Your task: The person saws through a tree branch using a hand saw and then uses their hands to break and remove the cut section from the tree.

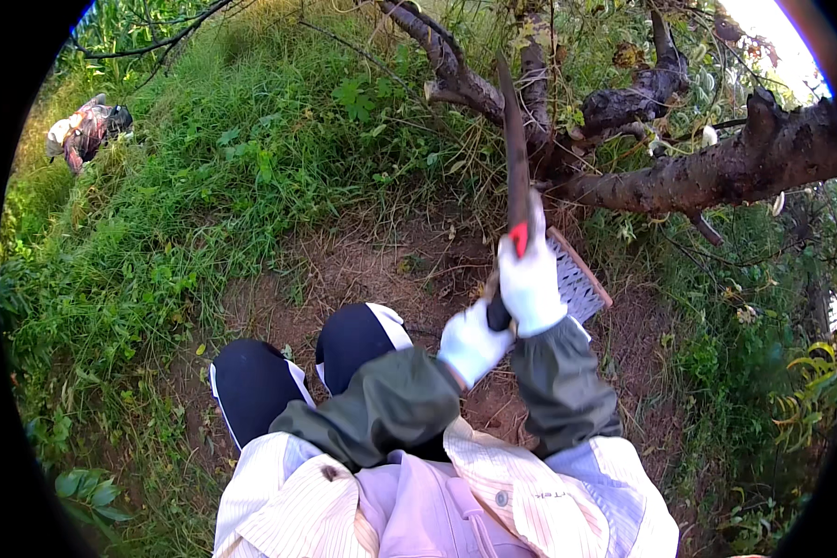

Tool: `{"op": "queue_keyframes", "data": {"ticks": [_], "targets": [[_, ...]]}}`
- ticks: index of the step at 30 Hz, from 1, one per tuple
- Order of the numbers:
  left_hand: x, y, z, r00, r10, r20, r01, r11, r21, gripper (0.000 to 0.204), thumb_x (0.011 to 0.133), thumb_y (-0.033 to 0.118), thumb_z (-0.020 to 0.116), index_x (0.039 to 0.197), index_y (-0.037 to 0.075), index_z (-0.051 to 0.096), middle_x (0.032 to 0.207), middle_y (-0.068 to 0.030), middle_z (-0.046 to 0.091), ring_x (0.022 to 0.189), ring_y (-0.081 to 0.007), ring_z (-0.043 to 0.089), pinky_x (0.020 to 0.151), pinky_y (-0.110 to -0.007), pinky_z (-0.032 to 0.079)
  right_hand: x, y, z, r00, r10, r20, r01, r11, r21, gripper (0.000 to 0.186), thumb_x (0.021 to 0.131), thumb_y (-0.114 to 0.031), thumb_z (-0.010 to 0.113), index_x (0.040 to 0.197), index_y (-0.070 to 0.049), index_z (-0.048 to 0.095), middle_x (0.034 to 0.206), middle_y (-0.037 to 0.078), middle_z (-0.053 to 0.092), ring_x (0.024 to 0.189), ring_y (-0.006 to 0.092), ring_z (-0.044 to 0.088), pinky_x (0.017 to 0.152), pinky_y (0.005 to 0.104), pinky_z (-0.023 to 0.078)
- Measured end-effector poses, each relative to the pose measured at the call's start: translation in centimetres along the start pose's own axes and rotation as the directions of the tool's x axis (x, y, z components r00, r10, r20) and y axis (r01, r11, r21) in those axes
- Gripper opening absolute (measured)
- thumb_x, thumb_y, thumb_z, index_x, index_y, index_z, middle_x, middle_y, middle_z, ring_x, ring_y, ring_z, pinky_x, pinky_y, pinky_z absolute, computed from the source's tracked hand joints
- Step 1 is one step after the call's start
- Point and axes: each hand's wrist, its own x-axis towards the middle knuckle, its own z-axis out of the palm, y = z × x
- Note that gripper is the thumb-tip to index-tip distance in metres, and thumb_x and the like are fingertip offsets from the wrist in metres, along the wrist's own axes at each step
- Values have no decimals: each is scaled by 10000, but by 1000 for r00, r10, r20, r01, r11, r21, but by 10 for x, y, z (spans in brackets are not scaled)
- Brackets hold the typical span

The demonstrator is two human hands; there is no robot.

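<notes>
1. The rough, dark-barked tree (716, 175) stands ahead of you, beyond the far edge of the bare brown earth patch (344, 270); its thick limb reaches out to your right, while a stubbed limb angles off to the far left.
2. Your long, dark-bladed saw-like tool (517, 172) is up between you and the tree, over the earth patch's far edge. Its long axis runs away from you, the tip leaning slightly left. The blade overlaps the forks in this view; whether it touches bark, you cannot tell.
3. A pale, slotted flat panel with a brownish rim (581, 279) lies just right of your right glove, partly hidden.
4. Your white-gloved right hand (533, 286) is nearer the blade, wrapped around the grip just behind the red collar (519, 239).
5. Your white-gloved left hand (476, 342) is close against it, by the black handle's end (498, 314); its hold is unclear.
6. Small dark lettering (551, 495) marks your cream pinstriped jacket (567, 525); no label shows on the tool.
</notes>
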Motion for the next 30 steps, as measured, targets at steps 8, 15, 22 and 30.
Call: {"op": "queue_keyframes", "data": {"ticks": [8, 15, 22, 30], "targets": [[59, 47, -19, 993, -107, -54, 103, 992, -69, 332, 713, 296, 676, 937, 58, 618, 865, -201, 645, 849, -370, 621, 730, -434, 501, 70, -2, 0, 984, 159, 79, -170, 973, 156, 644, 866, -59, 484, 1439, -203, 228, 668, 86, 559, 502, 172, 589, 453, 330, 499], [-31, 7, -5, 998, -52, 44, 53, 998, -18, 430, 661, 296, 708, 1014, 85, 584, 795, -223, 633, 795, -405, 617, 729, -471, 505, -26, -9, -8, 1000, 9, -5, -9, 1000, -16, 691, 840, -81, 516, 1445, -176, 196, 712, 189, 608, 633, 341, 631, 570, 408, 511], [74, 20, -19, 998, -24, -65, 27, 998, 48, 412, 693, 402, 699, 916, 70, 598, 792, -192, 642, 786, -382, 620, 696, -464, 505, 71, -4, 16, 983, 181, 15, -180, 959, 218, 654, 851, -82, 500, 1435, -176, 221, 727, 177, 585, 550, 274, 593, 504, 369, 491], [-60, -22, 6, 999, -8, 37, 8, 1000, 7, 611, 661, 345, 709, 1211, 130, 551, 723, -181, 630, 652, -378, 626, 657, -469, 519, -71, -11, -8, 999, 51, 17, -50, 997, -56, 686, 853, -84, 532, 1449, -139, 196, 830, 210, 626, 691, 306, 644, 641, 370, 517]]}}
